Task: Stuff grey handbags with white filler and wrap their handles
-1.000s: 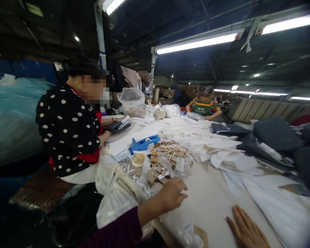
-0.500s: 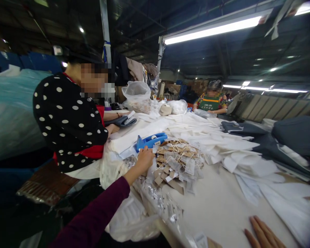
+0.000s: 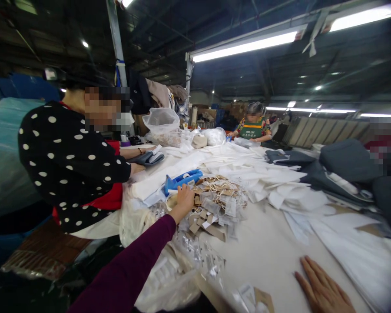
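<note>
My left hand [image 3: 184, 201], in a purple sleeve, reaches to the near end of a blue tape dispenser [image 3: 186, 177]. Its fingers are curled down and closed; what they hold, if anything, is hidden. A small white piece and a beige rounded thing [image 3: 171, 201] show just left of the fingers. Right beside this hand lies a heap of brown card tags [image 3: 211, 202] with strings and small clear packets. My right hand [image 3: 324, 288] rests palm down on the pale table [image 3: 263, 243], fingers stretched out, holding nothing.
White sheets [image 3: 280, 182] spread over the table's middle and right. Dark folded garments [image 3: 342, 169] are piled at the right. A co-worker in a dotted top [image 3: 74, 165] handles a dark folded garment at the left; another person [image 3: 252, 128] works at the far end. Clear plastic bags [image 3: 169, 278] hang at the near edge.
The view has turned to the right, so the scene sits further left. My left hand has shifted slightly at the dispenser and tags. More of my right hand shows, still flat.
</note>
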Tool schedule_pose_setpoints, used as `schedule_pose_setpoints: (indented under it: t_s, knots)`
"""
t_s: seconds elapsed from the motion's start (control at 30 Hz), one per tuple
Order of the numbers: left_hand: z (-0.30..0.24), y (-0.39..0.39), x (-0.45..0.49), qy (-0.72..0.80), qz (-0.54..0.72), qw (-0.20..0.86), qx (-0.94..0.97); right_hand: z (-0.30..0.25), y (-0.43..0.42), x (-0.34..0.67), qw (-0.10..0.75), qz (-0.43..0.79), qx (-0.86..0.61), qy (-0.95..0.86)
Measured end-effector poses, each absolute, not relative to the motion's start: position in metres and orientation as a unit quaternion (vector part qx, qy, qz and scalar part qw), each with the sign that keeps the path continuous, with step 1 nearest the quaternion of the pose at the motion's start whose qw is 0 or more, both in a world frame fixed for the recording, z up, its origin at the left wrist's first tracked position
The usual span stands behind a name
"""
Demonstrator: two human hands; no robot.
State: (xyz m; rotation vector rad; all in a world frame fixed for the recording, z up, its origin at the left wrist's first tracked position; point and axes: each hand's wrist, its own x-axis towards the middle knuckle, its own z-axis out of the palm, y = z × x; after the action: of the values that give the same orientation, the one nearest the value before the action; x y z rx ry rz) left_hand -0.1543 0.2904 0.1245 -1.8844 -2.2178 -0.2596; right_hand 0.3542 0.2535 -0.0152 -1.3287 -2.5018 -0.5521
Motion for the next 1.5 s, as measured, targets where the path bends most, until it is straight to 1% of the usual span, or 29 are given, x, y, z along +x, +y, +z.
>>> schedule_pose_setpoints:
  t_s: [0.1, 0.23, 0.33, 0.5, 0.6, 0.7, 0.77, 0.87, 0.93, 1.0, 1.07, 1.13, 1.2, 1.27, 1.33, 1.4, 1.43, 1.5]
  knots:
    - [0.128, 0.289, -0.153, -0.749, -0.083, 0.118, -0.647, -0.004, 0.244, 0.343, 0.146, -0.178, -0.470, -0.852]
    - [0.137, 0.285, -0.146, -0.735, -0.078, 0.133, -0.660, 0.005, 0.240, 0.333, 0.140, -0.161, -0.495, -0.842]
    - [0.146, 0.279, -0.140, -0.729, -0.075, 0.148, -0.664, 0.006, 0.240, 0.329, 0.141, -0.175, -0.503, -0.835]
    - [0.170, 0.257, -0.144, -0.738, -0.079, 0.169, -0.648, 0.013, 0.238, 0.320, 0.156, -0.171, -0.526, -0.819]
    - [0.189, 0.237, -0.156, -0.738, -0.078, 0.155, -0.652, 0.017, 0.236, 0.316, 0.175, -0.151, -0.547, -0.804]
    - [0.212, 0.216, -0.171, -0.738, -0.132, 0.121, -0.651, 0.017, 0.237, 0.315, 0.187, -0.127, -0.557, -0.799]
    - [0.227, 0.202, -0.178, -0.727, -0.217, 0.090, -0.645, 0.019, 0.239, 0.317, 0.201, -0.098, -0.560, -0.798]
    - [0.248, 0.181, -0.176, -0.679, -0.403, -0.020, -0.614, 0.039, 0.240, 0.314, 0.258, -0.012, -0.567, -0.782]
    - [0.258, 0.164, -0.164, -0.608, -0.541, -0.112, -0.570, 0.070, 0.230, 0.305, 0.316, 0.074, -0.557, -0.765]
    - [0.263, 0.143, -0.142, -0.516, -0.652, -0.189, -0.522, 0.114, 0.205, 0.286, 0.363, 0.178, -0.526, -0.748]
    - [0.264, 0.122, -0.110, -0.436, -0.716, -0.250, -0.485, 0.161, 0.168, 0.260, 0.359, 0.325, -0.472, -0.736]
    - [0.262, 0.102, -0.071, -0.384, -0.740, -0.300, -0.464, 0.203, 0.131, 0.231, 0.353, 0.491, -0.413, -0.681]
    - [0.256, 0.083, -0.029, -0.354, -0.738, -0.353, -0.454, 0.232, 0.105, 0.207, 0.387, 0.600, -0.367, -0.596]
    - [0.248, 0.067, 0.011, -0.335, -0.711, -0.415, -0.458, 0.248, 0.094, 0.194, 0.459, 0.654, -0.326, -0.506]
    - [0.240, 0.055, 0.043, -0.322, -0.671, -0.469, -0.475, 0.254, 0.092, 0.196, 0.555, 0.648, -0.294, -0.432]
    - [0.232, 0.049, 0.063, -0.311, -0.599, -0.519, -0.525, 0.258, 0.091, 0.209, 0.627, 0.613, -0.279, -0.390]
    - [0.228, 0.050, 0.068, -0.306, -0.543, -0.545, -0.561, 0.259, 0.089, 0.217, 0.646, 0.599, -0.278, -0.383]
    - [0.218, 0.061, 0.072, -0.304, -0.414, -0.577, -0.636, 0.259, 0.081, 0.236, 0.654, 0.581, -0.295, -0.384]
